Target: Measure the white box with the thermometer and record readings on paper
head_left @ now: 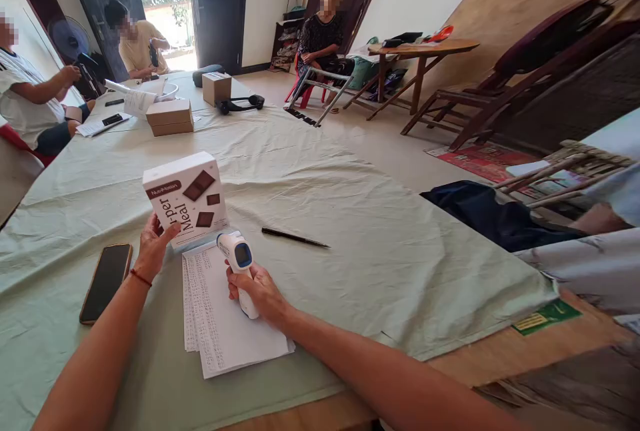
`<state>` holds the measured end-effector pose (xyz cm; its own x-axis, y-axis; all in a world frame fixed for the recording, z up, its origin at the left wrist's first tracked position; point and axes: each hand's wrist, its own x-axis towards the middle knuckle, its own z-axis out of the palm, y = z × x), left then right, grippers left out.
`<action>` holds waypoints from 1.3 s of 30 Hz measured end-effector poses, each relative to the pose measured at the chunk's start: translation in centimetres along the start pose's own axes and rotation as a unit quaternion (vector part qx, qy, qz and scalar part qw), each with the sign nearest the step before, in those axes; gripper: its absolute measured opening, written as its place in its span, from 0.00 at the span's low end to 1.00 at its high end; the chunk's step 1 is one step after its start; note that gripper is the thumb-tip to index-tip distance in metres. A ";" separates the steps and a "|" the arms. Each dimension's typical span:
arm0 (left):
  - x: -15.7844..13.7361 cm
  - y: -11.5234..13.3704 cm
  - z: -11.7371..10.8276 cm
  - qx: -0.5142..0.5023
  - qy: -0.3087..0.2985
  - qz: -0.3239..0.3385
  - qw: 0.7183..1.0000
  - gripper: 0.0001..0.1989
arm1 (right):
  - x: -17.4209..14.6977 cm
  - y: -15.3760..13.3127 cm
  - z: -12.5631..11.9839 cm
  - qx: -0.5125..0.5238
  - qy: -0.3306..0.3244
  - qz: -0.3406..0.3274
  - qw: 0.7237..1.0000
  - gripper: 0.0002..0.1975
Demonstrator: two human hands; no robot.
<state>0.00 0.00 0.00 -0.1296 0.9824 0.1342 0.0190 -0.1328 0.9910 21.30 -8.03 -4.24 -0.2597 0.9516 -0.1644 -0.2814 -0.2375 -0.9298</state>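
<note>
My left hand point(156, 244) is closed on the lower left side of a white box point(193, 197) with brown rectangles and the word "Meal" printed on it. The box stands tilted, its front toward me. In my right hand point(260, 289) is a white and blue infrared thermometer point(237, 254), gripped by its handle with the small screen facing me. Below the thermometer lie sheets of paper point(245, 347) covered partly in handwriting. A black pen point(295, 238) rests to the right of the box. Left of my left wrist lies a smartphone point(106, 283) with a dark screen.
A pale green cloth point(360, 264) covers the table. Cardboard boxes point(170, 117) and a black headset-like device point(241, 104) stand farther back. Two people sit at the table's far left; another sits beyond it near a wooden table point(425, 49). Dark fabric point(480, 214) lies at the right.
</note>
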 end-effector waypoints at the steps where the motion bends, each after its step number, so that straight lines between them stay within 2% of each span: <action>1: -0.6 -0.1 0.2 -0.002 0.009 0.003 1.000 0.34 | -0.1 0.0 0.1 0.005 0.003 -0.006 1.000 0.13; 7: -2.9 -1.8 1.5 0.067 0.056 0.033 0.996 0.28 | -1.0 0.0 0.6 0.009 0.007 -0.028 1.000 0.13; 12: -2.8 -1.7 1.2 0.122 0.045 0.036 0.991 0.25 | -0.8 0.0 0.5 -0.011 -0.005 -0.034 0.999 0.12; 16: -3.1 -1.8 0.9 0.153 0.027 0.022 0.988 0.30 | -0.5 0.1 0.3 -0.043 -0.011 -0.038 0.998 0.11; 20: -3.5 -2.5 1.7 0.192 0.037 0.032 0.980 0.33 | -0.2 0.4 0.3 -0.055 0.008 -0.028 0.998 0.13; 22: -3.5 -2.5 1.8 0.210 0.023 0.040 0.977 0.35 | -0.1 0.7 0.3 -0.048 0.019 -0.019 0.998 0.16; 24: -3.2 -1.8 0.9 0.249 -0.036 0.046 0.967 0.38 | 0.0 1.1 0.3 -0.044 0.022 -0.021 0.999 0.17; 25: -3.2 -1.1 -0.1 0.280 -0.080 0.047 0.955 0.38 | 0.0 1.3 0.3 -0.043 0.021 -0.027 0.999 0.18; 27: -3.4 0.6 -3.1 0.364 -0.183 0.034 0.912 0.40 | 0.0 1.6 0.2 -0.043 0.017 -0.037 0.998 0.17; 28: -3.8 1.4 -4.9 0.409 -0.205 0.024 0.889 0.40 | 0.0 1.7 0.1 -0.043 0.018 -0.039 0.998 0.17; 30: -5.4 2.8 -8.3 0.517 -0.154 0.009 0.842 0.40 | -0.1 2.0 0.0 -0.044 0.016 -0.038 0.998 0.16; 32: -7.3 3.5 -10.5 0.647 -0.033 -0.038 0.761 0.46 | -0.1 2.2 -0.2 -0.045 0.013 -0.036 0.998 0.15; 34: -8.7 3.4 -11.0 0.716 0.020 -0.123 0.687 0.52 | -0.2 2.3 -0.2 -0.049 0.010 -0.035 0.998 0.14; 36: -9.0 2.8 -10.4 0.737 0.043 -0.165 0.654 0.52 | -0.2 2.2 -0.2 -0.051 0.011 -0.029 0.998 0.13; 39: -7.6 2.0 -8.9 0.727 0.092 -0.199 0.650 0.50 | -0.4 1.9 0.0 -0.049 0.017 -0.019 0.998 0.16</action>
<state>-7.84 -8.88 0.97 -0.5259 0.8505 -0.0024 0.8476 0.5238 -0.0853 20.88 -8.83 -5.93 -0.2181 0.9660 -0.1388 -0.1987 -0.1832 -0.9628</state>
